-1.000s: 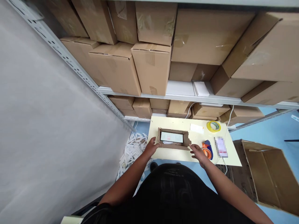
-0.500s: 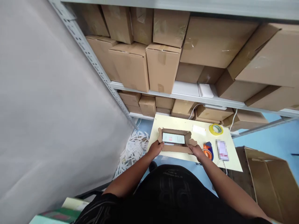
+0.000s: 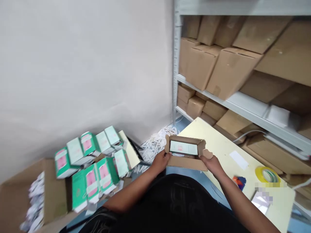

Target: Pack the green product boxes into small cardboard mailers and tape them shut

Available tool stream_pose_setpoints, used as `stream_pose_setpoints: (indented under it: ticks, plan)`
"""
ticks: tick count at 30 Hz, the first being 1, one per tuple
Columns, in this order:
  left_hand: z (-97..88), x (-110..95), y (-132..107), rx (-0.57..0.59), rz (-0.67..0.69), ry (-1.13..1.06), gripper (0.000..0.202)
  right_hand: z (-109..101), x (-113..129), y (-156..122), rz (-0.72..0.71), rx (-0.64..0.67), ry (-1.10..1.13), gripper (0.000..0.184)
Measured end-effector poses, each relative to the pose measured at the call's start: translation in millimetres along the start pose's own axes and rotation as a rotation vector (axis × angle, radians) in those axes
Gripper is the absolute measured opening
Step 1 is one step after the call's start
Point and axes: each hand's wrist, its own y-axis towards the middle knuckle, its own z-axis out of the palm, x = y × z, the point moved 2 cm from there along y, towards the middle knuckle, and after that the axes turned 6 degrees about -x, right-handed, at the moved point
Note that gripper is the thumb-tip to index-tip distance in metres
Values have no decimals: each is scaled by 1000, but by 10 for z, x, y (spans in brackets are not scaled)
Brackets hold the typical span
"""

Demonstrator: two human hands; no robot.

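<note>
Between my two hands is a small open cardboard box (image 3: 187, 162), held in front of my body at the left edge of the table. Inside it lies a pale green and white box (image 3: 184, 148) with a pink mark. My left hand (image 3: 161, 161) grips the left end of the cardboard box, thumb over the rim. My right hand (image 3: 212, 164) grips the right end, close to a raised end flap. The fingers beneath the box are hidden.
A cream table (image 3: 218, 142) bears yellow tape (image 3: 267, 175), a white paper (image 3: 239, 160) and an orange-blue tape dispenser (image 3: 239, 182). Shelves of cartons (image 3: 233, 69) stand behind. Green and white boxes (image 3: 104, 173) sit at left, near a carton of shredded paper (image 3: 36, 202). More shreds (image 3: 157, 140) cover the floor.
The view has swung left, bringing the green and white boxes and the shred-filled carton into sight. The cardboard box has moved left off the table's middle, still in both hands.
</note>
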Motion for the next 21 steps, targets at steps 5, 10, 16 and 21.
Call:
stream_pose_setpoints:
  ticks: [5,10,16,21]
  plan:
    - [-495,286,-585,-224,-49,-30,35,394,399,-99,-150,73,-108,38]
    - [-942,675,-1161,-342,14,-165,42,837,828,-396,-286,134,-147,37]
    - [-1516,1420,-1889,-561,55,-373,53,1544,1216,-1022,-416,241,-104,41]
    - [-2212,2078,-2579,-586,50,-405,55,2295,1337,-1701,-538,314,-98,41]
